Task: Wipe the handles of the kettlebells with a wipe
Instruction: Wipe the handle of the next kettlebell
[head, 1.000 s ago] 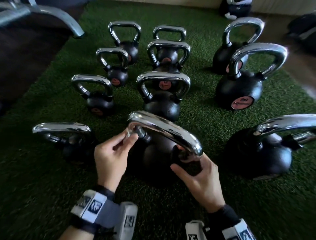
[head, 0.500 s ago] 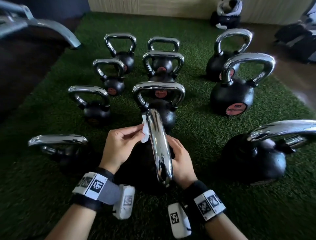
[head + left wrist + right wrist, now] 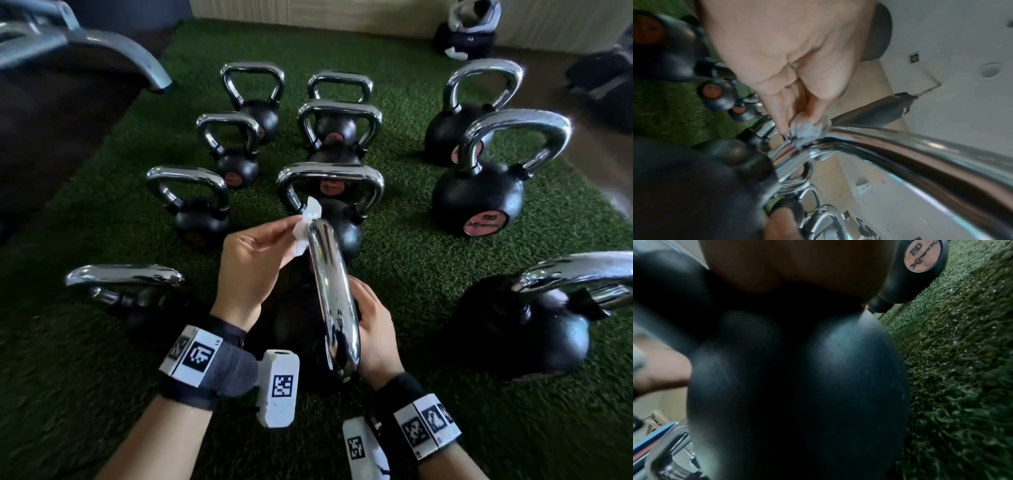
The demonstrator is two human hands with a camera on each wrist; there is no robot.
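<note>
The nearest kettlebell point(image 3: 294, 329) is black, and its chrome handle point(image 3: 334, 301) runs straight away from me. My left hand point(image 3: 291, 222) pinches a crumpled white wipe point(image 3: 310, 214) against the handle's far bend. In the left wrist view the fingertips point(image 3: 783, 120) press the wipe point(image 3: 807, 129) onto the chrome bar point(image 3: 910, 149). My right hand point(image 3: 371, 325) holds the kettlebell on its right side, its fingers tucked under the handle and mostly hidden. The right wrist view shows only the palm point(image 3: 797, 264) against the black ball point(image 3: 797, 386).
Several more kettlebells stand in rows on the green turf point(image 3: 411, 260): one close on the left point(image 3: 137, 291), big ones on the right point(image 3: 524, 329) point(image 3: 479, 198). A grey machine frame point(image 3: 113, 44) is at the back left, and bags point(image 3: 469, 27) lie at the back right.
The kettlebell has been turned, so its handle now points away from me instead of lying across. My left hand with the wipe moved to the far bend; my right hand shifted alongside.
</note>
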